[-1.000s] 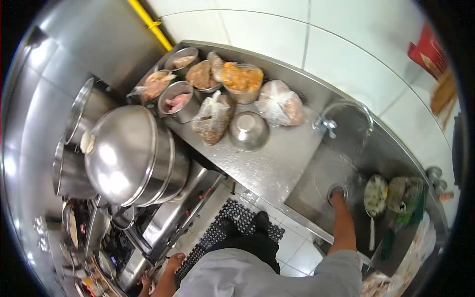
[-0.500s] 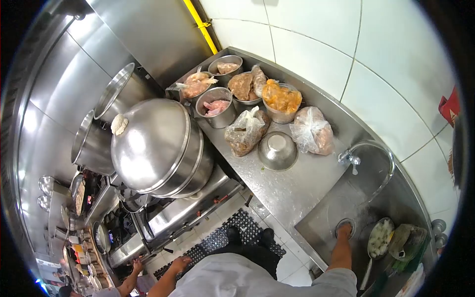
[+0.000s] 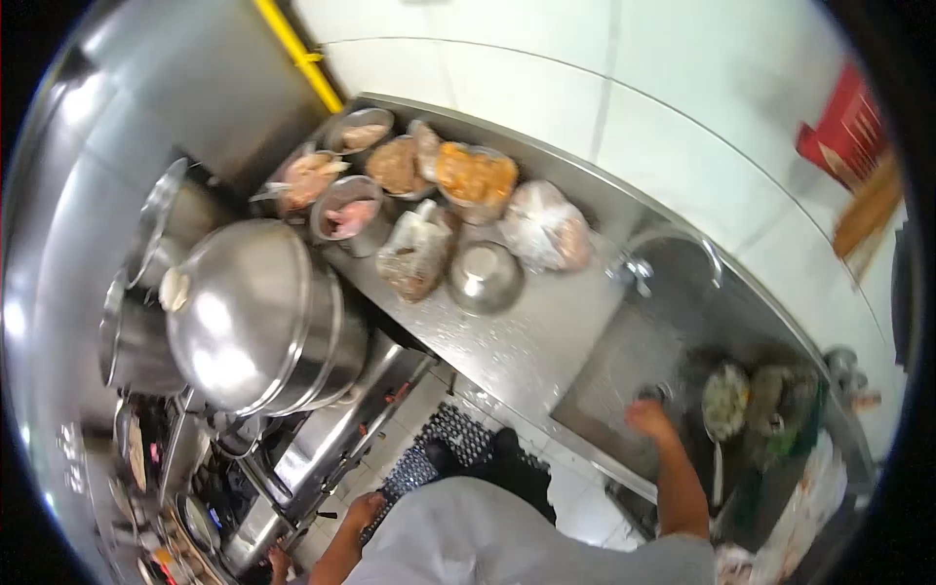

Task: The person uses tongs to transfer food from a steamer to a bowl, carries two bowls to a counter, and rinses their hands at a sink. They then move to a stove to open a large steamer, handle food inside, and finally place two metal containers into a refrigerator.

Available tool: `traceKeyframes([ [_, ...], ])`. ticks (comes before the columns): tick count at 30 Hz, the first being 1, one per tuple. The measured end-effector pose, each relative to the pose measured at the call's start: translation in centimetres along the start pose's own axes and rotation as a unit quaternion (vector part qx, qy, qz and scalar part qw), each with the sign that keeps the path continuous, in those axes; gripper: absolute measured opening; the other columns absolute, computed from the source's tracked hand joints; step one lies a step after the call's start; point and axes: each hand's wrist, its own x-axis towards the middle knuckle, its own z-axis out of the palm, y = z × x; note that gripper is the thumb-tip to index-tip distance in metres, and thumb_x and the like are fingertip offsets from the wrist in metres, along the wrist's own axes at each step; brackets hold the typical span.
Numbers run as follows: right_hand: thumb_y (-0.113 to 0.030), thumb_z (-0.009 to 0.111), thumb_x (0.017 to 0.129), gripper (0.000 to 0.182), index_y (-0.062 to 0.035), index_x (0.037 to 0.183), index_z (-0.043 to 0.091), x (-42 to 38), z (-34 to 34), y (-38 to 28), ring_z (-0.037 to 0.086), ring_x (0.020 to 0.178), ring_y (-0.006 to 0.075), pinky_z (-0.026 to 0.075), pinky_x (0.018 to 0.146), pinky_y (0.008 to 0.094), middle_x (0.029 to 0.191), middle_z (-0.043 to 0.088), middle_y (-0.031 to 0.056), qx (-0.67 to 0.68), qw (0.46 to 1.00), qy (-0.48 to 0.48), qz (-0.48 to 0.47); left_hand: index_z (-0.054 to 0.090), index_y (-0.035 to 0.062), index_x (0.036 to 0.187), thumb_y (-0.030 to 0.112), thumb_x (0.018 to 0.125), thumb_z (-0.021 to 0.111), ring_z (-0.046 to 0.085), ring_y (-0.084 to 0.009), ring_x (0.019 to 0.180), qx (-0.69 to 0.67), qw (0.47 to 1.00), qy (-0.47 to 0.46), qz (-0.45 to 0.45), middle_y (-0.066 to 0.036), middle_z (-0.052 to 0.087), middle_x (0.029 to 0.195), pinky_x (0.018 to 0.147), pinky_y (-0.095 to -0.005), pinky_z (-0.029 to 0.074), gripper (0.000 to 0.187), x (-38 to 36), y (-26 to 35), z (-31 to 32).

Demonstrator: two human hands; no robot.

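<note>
My right hand (image 3: pixel 647 418) hangs over the sink basin (image 3: pixel 609 366), close beside the drain (image 3: pixel 651 393); motion smears its fingers. To its right lies a long-handled skimmer (image 3: pixel 719 463) holding pale, whitish pieces (image 3: pixel 725 398). A clear plastic bag (image 3: pixel 780 395) sits beyond it in the sink. My left hand (image 3: pixel 368 509) is down at my side above the dark floor mat (image 3: pixel 414 475), fingers curled in, with nothing showing in them. An upturned metal bowl (image 3: pixel 486 278) rests on the steel counter (image 3: pixel 487 336), and the faucet (image 3: pixel 634 273) stands behind the basin.
Metal pots of raw meat (image 3: pixel 349 216) and bagged food (image 3: pixel 546 226) crowd the counter's back. A huge domed steel pot (image 3: pixel 249 317) stands on the stove (image 3: pixel 322 429) at left. Another person's hand (image 3: pixel 280 561) shows at the lower left. A red packet (image 3: pixel 846 132) hangs at right.
My right hand has come up off the drain and now hovers beside it. The whole view has shifted, moving the counter and pots leftward. My left hand remains low at my side.
</note>
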Motion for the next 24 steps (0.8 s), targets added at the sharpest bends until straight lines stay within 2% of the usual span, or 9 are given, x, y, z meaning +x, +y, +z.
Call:
traceKeyframes([
  [1,-0.029,0.056,0.082,0.029,-0.0006,0.088,0.062,0.7,1.1,-2.1,0.06,0.07,0.0302,0.047,0.065,0.0396,0.081,0.064,0.0156,-0.38,0.925,-0.009,-0.005,0.063,0.0049,0.091,0.025,0.086,0.05,0.06,-0.0199,0.075,-0.017,1.0,-0.009,0.001,-0.009,0.065,0.082,0.07,-0.0311,0.045,0.025,0.3,1.1,-0.1],
  [3,-0.031,0.055,0.086,0.033,-0.0023,0.099,0.062,1.3,4.8,-11.8,0.06,0.09,0.0266,0.046,0.08,0.0341,0.1,0.063,0.0165,-0.395,0.909,0.096,-0.089,0.063,0.0037,0.093,0.025,0.086,0.051,0.06,-0.0187,0.074,-0.059,0.998,-0.017,0.005,-0.009,0.066,0.083,0.069,-0.0307,0.046,0.026,0.6,4.2,-0.5],
  [4,-0.03,0.055,0.087,0.039,-0.0012,0.112,0.056,1.1,6.4,-19.5,0.055,0.104,0.0248,0.042,0.088,0.0337,0.114,0.058,0.0154,-0.214,0.97,0.119,0.013,0.063,0.002,0.097,0.025,0.085,0.053,0.06,-0.0175,0.075,-0.034,0.998,-0.044,-0.001,-0.01,0.066,0.085,0.071,-0.0305,0.046,0.027,2.2,2.9,-0.4],
  [6,-0.028,0.056,0.087,0.045,-0.0016,0.122,0.049,4.3,7.4,-23.5,0.048,0.114,0.0248,0.037,0.094,0.0354,0.123,0.052,0.0139,0.008,0.966,0.248,-0.071,0.063,0.0025,0.098,0.024,0.084,0.055,0.06,-0.0164,0.075,-0.006,0.998,-0.035,0.061,-0.01,0.066,0.086,0.071,-0.03,0.046,0.027,3.4,2.7,-0.2],
  [11,-0.023,0.056,0.086,0.05,-0.003,0.129,0.041,11.0,7.2,-29.1,0.037,0.124,0.0242,0.029,0.103,0.0371,0.13,0.043,0.0128,0.475,0.793,0.347,-0.161,0.063,0.0038,0.099,0.028,0.081,0.058,0.062,-0.022,0.081,-0.006,0.996,0.011,0.085,-0.013,0.066,0.09,0.075,-0.0326,0.047,0.031,5.2,0.8,0.1],
  [13,-0.021,0.055,0.086,0.05,0.0002,0.129,0.038,11.3,6.8,-29.9,0.036,0.125,0.025,0.029,0.103,0.0373,0.13,0.042,0.0115,0.466,0.801,0.341,-0.155,0.063,0.0045,0.101,0.03,0.082,0.058,0.062,-0.0257,0.082,-0.063,0.998,0.019,0.023,-0.014,0.066,0.087,0.074,-0.0355,0.047,0.032,4.2,1.4,-0.2],
  [18,-0.018,0.053,0.084,0.035,-0.0009,0.114,0.046,12.0,5.2,-32.4,0.052,0.1,0.0189,0.041,0.088,0.0344,0.116,0.051,0.0094,0.506,0.785,0.347,-0.086,0.059,0.0073,0.106,0.028,0.084,0.051,0.06,-0.0324,0.09,0.223,0.929,0.03,0.294,-0.018,0.062,0.098,0.078,-0.0397,0.047,0.031,5.6,-7.3,3.0],
  [21,-0.017,0.051,0.085,0.021,-0.0036,0.101,0.051,13.5,2.4,-33.8,0.054,0.077,0.0126,0.045,0.069,0.0278,0.098,0.058,0.0042,0.571,0.797,0.162,-0.114,0.058,0.0101,0.11,0.025,0.086,0.046,0.056,-0.0324,0.101,0.293,0.935,-0.096,0.174,-0.016,0.057,0.113,0.085,-0.0388,0.045,0.031,5.4,-11.3,5.9],
  [24,-0.013,0.051,0.086,0.014,-0.0049,0.097,0.052,13.9,1.9,-34.8,0.058,0.07,0.0122,0.046,0.059,0.0266,0.094,0.061,0.0054,0.573,0.784,0.213,-0.112,0.06,0.0121,0.108,0.024,0.085,0.046,0.055,-0.0306,0.104,0.149,0.985,-0.081,-0.006,-0.011,0.058,0.115,0.087,-0.037,0.045,0.029,1.3,-9.2,5.1],
])
